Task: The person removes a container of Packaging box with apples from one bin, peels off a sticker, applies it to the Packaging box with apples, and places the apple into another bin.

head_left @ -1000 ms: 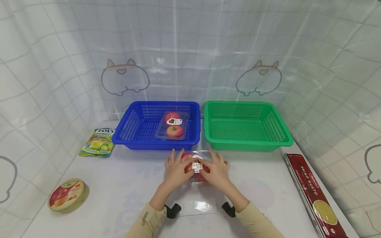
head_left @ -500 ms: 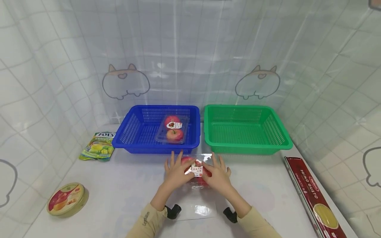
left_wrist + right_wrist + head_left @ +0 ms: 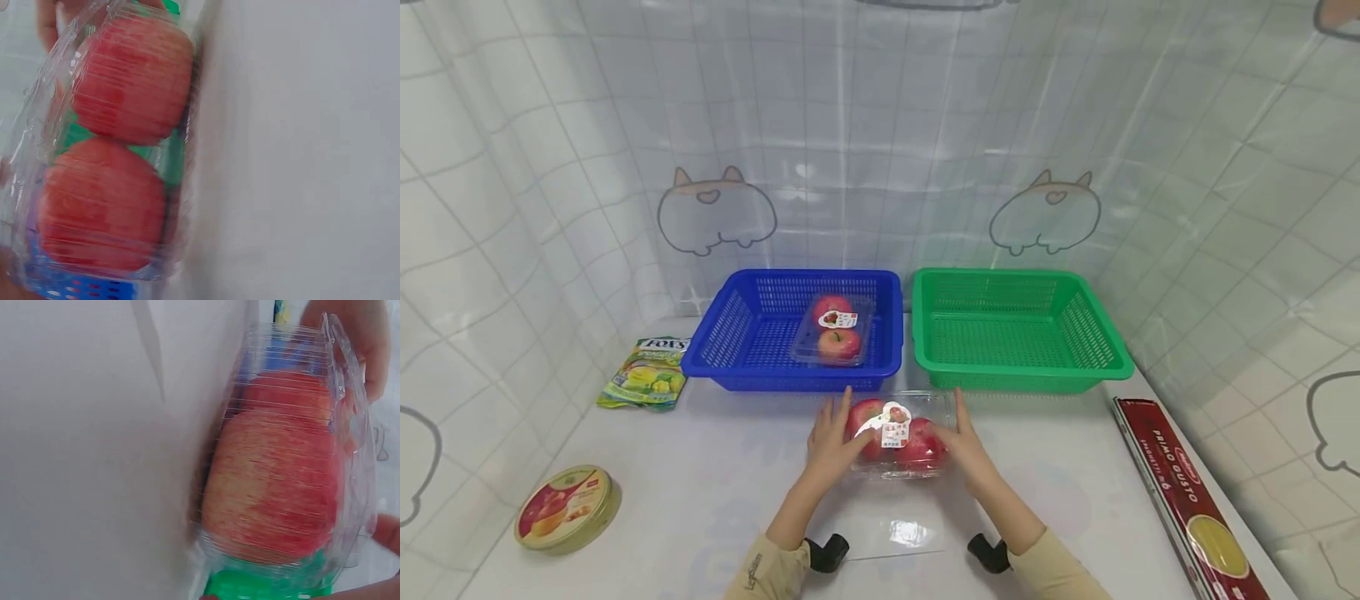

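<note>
A clear plastic clamshell box of red apples with a white label lies on the table in front of the baskets, its lid down. My left hand is at its left end, thumb reaching over the lid and index finger straight along the side. At the right end my right hand lies likewise, thumb at the lid's edge. Two apples show through the box's ribbed wall in the left wrist view. In the right wrist view the right thumb is by the lid rim; the other fingers are mostly hidden.
Behind stand a blue basket holding another apple box and a green basket. A Fox's candy bag and a round tin are at left. A red spaghetti box lies along the right edge.
Both hands have slid apart from the middle of the lid to the box's two ends, uncovering the label and apples. The head view has tilted slightly.
</note>
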### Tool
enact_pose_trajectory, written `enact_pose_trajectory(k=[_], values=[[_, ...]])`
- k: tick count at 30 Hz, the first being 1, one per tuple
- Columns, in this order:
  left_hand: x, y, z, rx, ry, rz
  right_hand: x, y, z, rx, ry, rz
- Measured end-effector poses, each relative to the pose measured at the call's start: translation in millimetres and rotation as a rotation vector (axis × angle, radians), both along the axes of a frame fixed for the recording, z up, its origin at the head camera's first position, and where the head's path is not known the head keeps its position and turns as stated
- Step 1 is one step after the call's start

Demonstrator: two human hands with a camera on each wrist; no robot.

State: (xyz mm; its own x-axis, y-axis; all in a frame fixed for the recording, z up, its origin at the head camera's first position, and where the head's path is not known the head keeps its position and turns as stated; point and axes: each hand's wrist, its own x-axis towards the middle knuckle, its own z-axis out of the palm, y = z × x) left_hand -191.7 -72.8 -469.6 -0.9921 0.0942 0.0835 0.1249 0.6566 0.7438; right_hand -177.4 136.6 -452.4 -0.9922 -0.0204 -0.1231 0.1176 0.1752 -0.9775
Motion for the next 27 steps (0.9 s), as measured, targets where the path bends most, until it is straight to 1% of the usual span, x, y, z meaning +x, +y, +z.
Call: enact_pose_trajectory(k=[2, 3, 5, 7, 9, 11, 13, 16, 18, 22, 25, 27], values=[[-1.2, -0.2, -4.2, 0.141, -0.055, 0.025, -0.5, 1, 0.0, -0.084, -0.046, -0.015], [-2.0, 0.1, -6.2, 0.205, -0.083, 0.031, -1.0, 2, -0.1, -0.105, -0.061, -0.015], [-4.2, 1.3, -9.6, 0.313, -0.115, 0.03, -2.2, 2, -1.4, -0.123, -0.084, -0.011], [-5.9, 2.9, -11.5, 0.401, -0.123, 0.017, -3.3, 2, -3.5, -0.131, -0.087, -0.006], [-5.8, 4.7, -10.3, 0.455, -0.131, 0.02, -4.3, 1, -5.3, -0.132, -0.082, -0.002], [-0.4, 7.8, 1.9, 0.491, -0.123, 0.025, -4.8, -1, -6.5, -0.128, -0.071, -0.001], [1.1, 8.7, 3.3, 0.503, -0.125, 0.037, -4.3, -2, -6.2, -0.133, -0.062, 0.003], [3.7, 9.1, 3.7, 0.526, -0.138, 0.052, -1.6, -3, -5.5, -0.151, -0.068, 0.006], [2.3, 7.6, -4.6, 0.556, -0.161, 0.06, 1.8, -3, -3.8, -0.171, -0.079, 0.008], [11.7, 8.4, 4.6, 0.628, -0.199, 0.075, 9.5, -1, 2.7, -0.206, -0.1, 0.021], [19.8, 7.9, 13.4, 0.666, -0.206, 0.076, 13.3, 4, 9.3, -0.204, -0.107, 0.032], [25.4, 5.7, 19.6, 0.689, -0.217, 0.063, 14.8, 8, 14.3, -0.197, -0.111, 0.042]])
